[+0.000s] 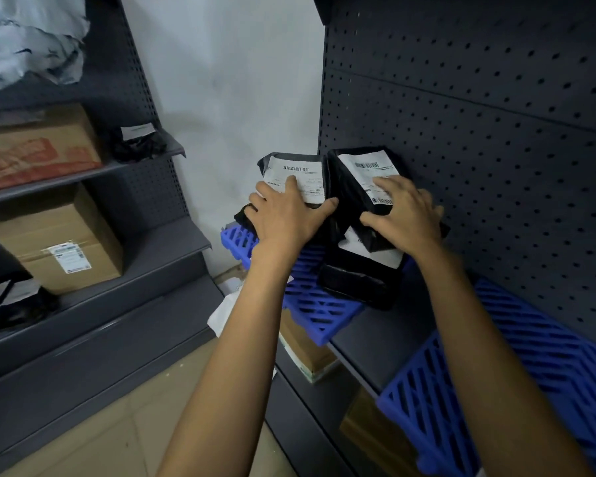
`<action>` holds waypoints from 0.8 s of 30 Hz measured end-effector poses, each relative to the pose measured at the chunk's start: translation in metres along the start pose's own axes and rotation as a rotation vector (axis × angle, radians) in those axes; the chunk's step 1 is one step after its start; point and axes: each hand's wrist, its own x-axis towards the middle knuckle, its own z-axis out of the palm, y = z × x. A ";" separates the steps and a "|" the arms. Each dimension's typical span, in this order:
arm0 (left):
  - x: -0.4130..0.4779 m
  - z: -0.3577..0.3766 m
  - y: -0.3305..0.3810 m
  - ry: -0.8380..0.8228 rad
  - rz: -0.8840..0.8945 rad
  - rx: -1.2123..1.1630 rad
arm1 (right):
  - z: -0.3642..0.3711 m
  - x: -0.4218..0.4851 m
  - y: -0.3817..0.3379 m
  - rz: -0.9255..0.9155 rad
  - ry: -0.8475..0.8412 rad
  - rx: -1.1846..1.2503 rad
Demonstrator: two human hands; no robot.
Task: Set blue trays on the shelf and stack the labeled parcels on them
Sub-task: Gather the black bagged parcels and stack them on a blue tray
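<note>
- Blue slatted tray (pixel 530 390) lies nearest, on the dark grey shelf (pixel 375 339) at lower right, and the right forearm crosses above it
- Brown cardboard box (pixel 307 352) sits lower down, partly under the shelf's front edge
- A second blue tray (pixel 317 311) lies farther along the same shelf, well apart from the first, with one corner jutting past the shelf front
- On this far tray rests a black plastic parcel (pixel 358 284); part of its white label shows just under the right hand
- The right hand (pixel 406 215) lies spread on an upper black parcel (pixel 351 191) that leans on the lower one; the fingers reach over its barcode label and the thumb presses the black wrap, palm down and not closed round it
- The left hand (pixel 286 218) lies flat on a neighbouring labelled parcel (pixel 296 170), fingers splayed across the white label and thumb stretched towards that parcel's right edge
- The two upper parcels touch side by side between the hands, above the far end of the tray
- Behind them stands the dark perforated back panel (pixel 479 132), and beside it a pale wall (pixel 227 98)
- Across the aisle on the left, another grey rack (pixel 159 242) holds a labelled carton (pixel 59 242), a printed carton (pixel 35 146) above it and a small black parcel (pixel 138 142)
</note>
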 end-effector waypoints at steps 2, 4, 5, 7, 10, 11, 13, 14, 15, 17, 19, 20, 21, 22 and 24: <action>0.001 -0.001 -0.001 -0.040 0.034 -0.088 | 0.001 0.001 0.000 -0.028 -0.016 0.003; -0.001 0.000 -0.004 -0.054 0.091 -0.088 | -0.001 0.002 0.000 -0.048 -0.035 -0.002; -0.003 0.000 -0.005 -0.052 0.117 -0.073 | -0.003 0.000 0.001 -0.054 -0.047 -0.011; -0.007 0.000 -0.009 -0.056 0.160 -0.077 | -0.007 -0.004 0.004 -0.059 -0.065 -0.033; -0.011 -0.004 -0.018 -0.091 0.227 -0.133 | -0.012 -0.019 0.003 -0.048 -0.066 -0.063; -0.013 -0.006 -0.022 -0.098 0.256 -0.142 | -0.013 -0.026 0.001 -0.045 -0.057 -0.075; -0.023 -0.011 -0.032 -0.104 0.326 -0.136 | -0.015 -0.044 -0.005 -0.042 -0.023 -0.099; -0.029 -0.013 -0.037 -0.104 0.364 -0.128 | -0.017 -0.055 -0.007 -0.043 0.002 -0.108; -0.036 -0.016 -0.043 -0.103 0.407 -0.115 | -0.019 -0.067 -0.009 -0.042 0.027 -0.116; -0.048 -0.023 -0.057 -0.102 0.500 -0.074 | -0.024 -0.093 -0.014 -0.048 0.076 -0.144; -0.059 -0.030 -0.068 -0.097 0.589 -0.023 | -0.029 -0.123 -0.018 -0.056 0.116 -0.211; -0.066 -0.033 -0.073 -0.091 0.633 -0.003 | -0.030 -0.140 -0.021 -0.049 0.128 -0.245; -0.073 -0.035 -0.077 -0.088 0.675 0.010 | -0.032 -0.157 -0.023 -0.035 0.137 -0.275; -0.081 -0.037 -0.079 -0.091 0.717 0.017 | -0.034 -0.174 -0.024 -0.015 0.144 -0.303; -0.099 -0.037 -0.079 -0.113 0.783 0.025 | -0.037 -0.210 -0.023 0.031 0.148 -0.354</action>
